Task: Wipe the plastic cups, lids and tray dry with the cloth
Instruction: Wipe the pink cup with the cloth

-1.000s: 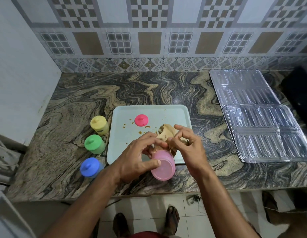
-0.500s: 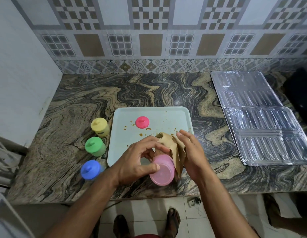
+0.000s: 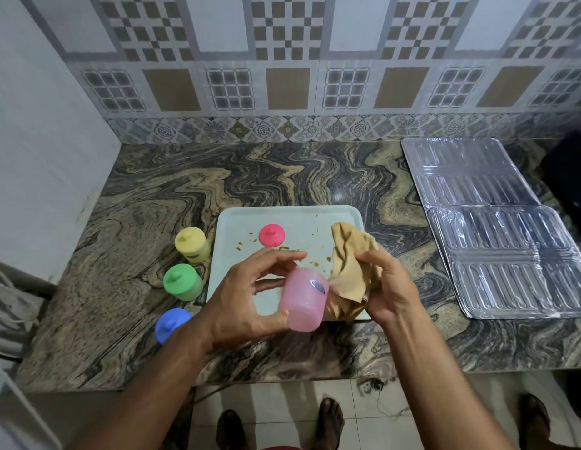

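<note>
You stand at the marble-patterned counter, with ribbed foil sheets lying well to the right. The pale tray sits near the front edge, flecked with brown spots; it looks stiff and light, best steadied by its rim. Left of it stand the lidded yellow cup, green cup and blue cup.

Your right hand clutches the tan cloth, soft and bunched, its fingers curled into the folds. Your left hand grips the pink cup, tilted above the tray's front edge, mouth toward the cloth. It seems thin, light and probably slick when wet, so hold it round the wall. A small dark label shows near its rim, too blurred to read. The pink lid rests on the tray.
</note>
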